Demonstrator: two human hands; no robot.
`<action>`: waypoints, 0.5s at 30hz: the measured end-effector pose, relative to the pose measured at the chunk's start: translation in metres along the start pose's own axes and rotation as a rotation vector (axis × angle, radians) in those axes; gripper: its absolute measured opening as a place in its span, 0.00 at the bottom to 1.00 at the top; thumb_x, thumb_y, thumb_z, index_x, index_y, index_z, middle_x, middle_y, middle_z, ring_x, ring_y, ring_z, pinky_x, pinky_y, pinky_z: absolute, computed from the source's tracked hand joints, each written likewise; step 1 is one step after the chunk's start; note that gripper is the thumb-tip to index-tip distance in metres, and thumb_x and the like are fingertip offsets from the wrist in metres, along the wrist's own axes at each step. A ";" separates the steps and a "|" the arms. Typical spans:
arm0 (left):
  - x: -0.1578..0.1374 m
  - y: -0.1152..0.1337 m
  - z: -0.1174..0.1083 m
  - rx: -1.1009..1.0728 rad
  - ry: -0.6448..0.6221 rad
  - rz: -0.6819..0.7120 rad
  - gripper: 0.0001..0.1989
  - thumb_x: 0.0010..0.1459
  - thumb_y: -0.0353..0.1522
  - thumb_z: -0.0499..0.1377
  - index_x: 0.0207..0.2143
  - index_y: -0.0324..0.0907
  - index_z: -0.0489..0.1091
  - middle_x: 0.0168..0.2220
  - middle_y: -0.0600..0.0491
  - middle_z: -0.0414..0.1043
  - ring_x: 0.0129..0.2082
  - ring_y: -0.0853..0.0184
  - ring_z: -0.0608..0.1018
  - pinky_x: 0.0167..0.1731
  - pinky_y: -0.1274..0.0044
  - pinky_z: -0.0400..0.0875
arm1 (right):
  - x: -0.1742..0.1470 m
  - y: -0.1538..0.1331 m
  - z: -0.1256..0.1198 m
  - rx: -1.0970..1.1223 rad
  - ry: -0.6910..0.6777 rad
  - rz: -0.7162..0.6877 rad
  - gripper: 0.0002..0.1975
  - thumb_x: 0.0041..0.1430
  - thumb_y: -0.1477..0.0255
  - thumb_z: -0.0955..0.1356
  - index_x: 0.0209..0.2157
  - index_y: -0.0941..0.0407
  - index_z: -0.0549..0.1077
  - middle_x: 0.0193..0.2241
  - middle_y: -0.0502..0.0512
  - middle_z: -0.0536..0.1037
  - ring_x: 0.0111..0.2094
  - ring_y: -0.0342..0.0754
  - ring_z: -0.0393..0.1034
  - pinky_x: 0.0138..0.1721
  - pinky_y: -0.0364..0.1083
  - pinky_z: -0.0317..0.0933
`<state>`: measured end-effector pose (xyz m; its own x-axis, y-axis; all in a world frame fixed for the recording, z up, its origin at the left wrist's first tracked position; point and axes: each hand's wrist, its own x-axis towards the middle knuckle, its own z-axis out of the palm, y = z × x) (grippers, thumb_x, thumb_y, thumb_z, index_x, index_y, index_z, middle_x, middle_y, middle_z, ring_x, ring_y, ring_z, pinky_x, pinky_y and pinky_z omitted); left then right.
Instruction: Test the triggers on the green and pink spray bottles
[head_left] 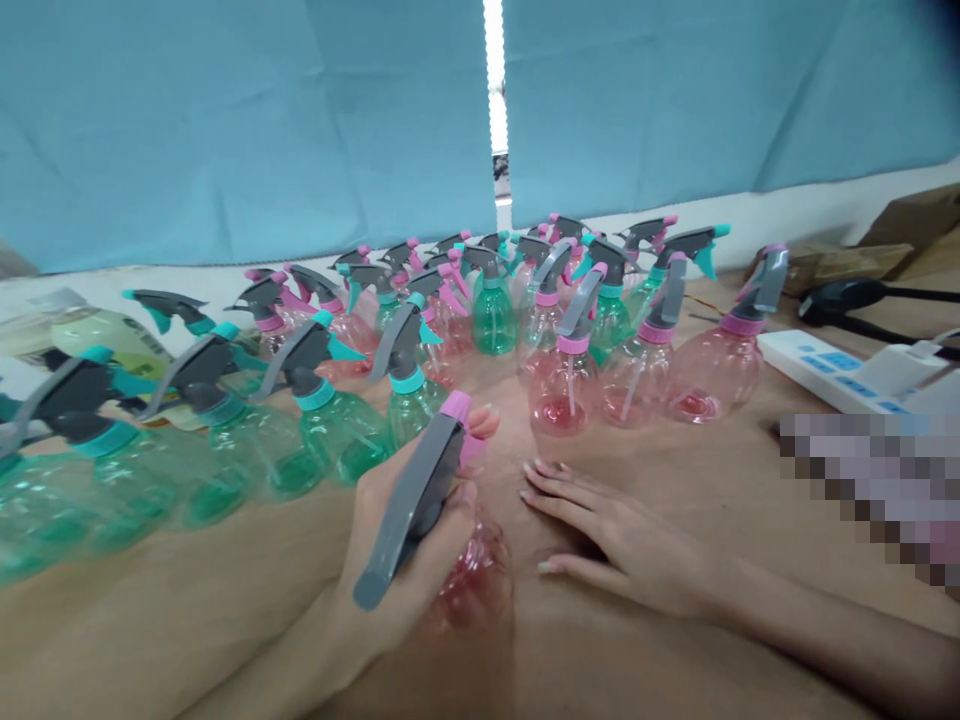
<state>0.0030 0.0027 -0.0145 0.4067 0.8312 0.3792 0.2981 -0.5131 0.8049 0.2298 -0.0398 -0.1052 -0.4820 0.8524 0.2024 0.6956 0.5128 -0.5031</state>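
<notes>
My left hand point(409, 540) is wrapped round the neck of a pink spray bottle point(476, 585) with a grey and pink trigger head. The hand hides the neck, while the clear pink body shows below it near the table's front. To the right, my right hand point(611, 535) lies on the table with its fingers stretched out, holding nothing. Ahead of it stand several pink spray bottles, the nearest pink bottle point(562, 400) just beyond the fingertips. A row of green spray bottles, among them this green bottle point(349, 435), runs along the left.
More green and pink spray bottles crowd the back, including a green bottle point(493, 318). A white power strip point(832, 370) with a plug lies on the right, near a black cabled object point(844, 298). Cardboard point(911, 230) sits at the back right. A blue sheet point(300, 130) hangs behind.
</notes>
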 end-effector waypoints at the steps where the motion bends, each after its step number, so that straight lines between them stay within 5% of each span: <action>1: 0.000 -0.001 0.000 -0.004 0.006 0.004 0.18 0.55 0.31 0.56 0.49 0.47 0.71 0.52 0.52 0.75 0.50 0.57 0.77 0.51 0.65 0.74 | 0.000 0.000 -0.001 0.004 -0.005 0.003 0.31 0.64 0.57 0.65 0.64 0.53 0.59 0.65 0.59 0.57 0.66 0.56 0.48 0.64 0.60 0.47; 7: -0.004 -0.001 0.000 0.010 -0.004 -0.020 0.19 0.57 0.32 0.55 0.51 0.48 0.70 0.37 0.54 0.78 0.37 0.60 0.81 0.40 0.68 0.78 | 0.001 -0.002 -0.003 -0.010 -0.045 0.033 0.31 0.64 0.55 0.64 0.64 0.56 0.59 0.66 0.60 0.56 0.66 0.56 0.47 0.64 0.60 0.47; 15: -0.002 0.004 0.001 0.068 0.003 -0.007 0.15 0.57 0.33 0.54 0.46 0.47 0.72 0.34 0.54 0.78 0.29 0.64 0.79 0.32 0.70 0.77 | -0.001 0.001 -0.003 0.016 -0.043 0.042 0.31 0.64 0.56 0.65 0.64 0.52 0.58 0.66 0.57 0.56 0.66 0.56 0.48 0.64 0.60 0.48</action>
<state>0.0040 -0.0008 -0.0126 0.4022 0.8353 0.3749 0.3593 -0.5206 0.7746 0.2323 -0.0397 -0.1036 -0.4749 0.8681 0.1446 0.7077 0.4744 -0.5235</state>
